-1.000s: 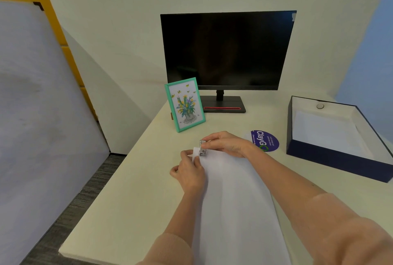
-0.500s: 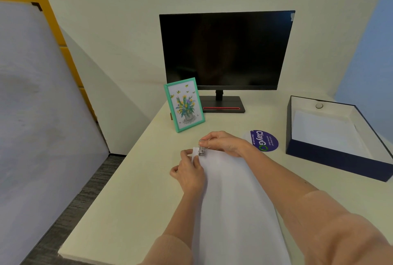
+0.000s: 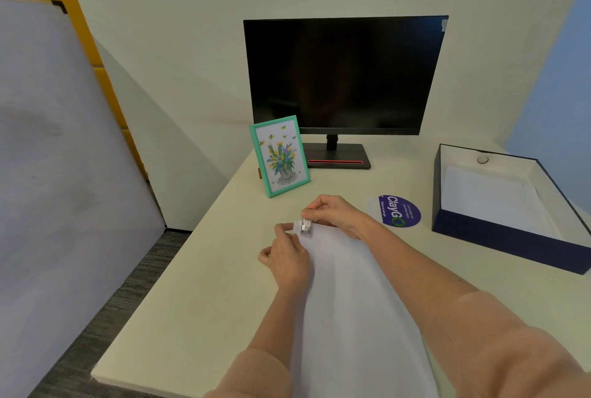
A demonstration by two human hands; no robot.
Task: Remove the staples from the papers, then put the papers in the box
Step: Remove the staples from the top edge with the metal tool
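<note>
a staple remover [image 3: 305, 227] is pinched by the right hand [image 3: 335, 214] at the papers' [image 3: 351, 301] far corner, itself pinched by the left hand [image 3: 285, 261].

Two arms in shot, both dressed alike. The left hand [image 3: 287, 261] comes out of the left sleeve [image 3: 256, 375], a soft peach-pink knit whose cuff edge forms a rounded, slightly thick band low in the picture, with bare forearm beyond it. On the other side, the right hand [image 3: 335, 214] and a long stretch of bare forearm lead back to the right sleeve [image 3: 511, 356]. It is the same peach-pink knit, broad and loose-looking, its smooth fabric faintly fuzzy as it fills the bottom right corner.
</note>
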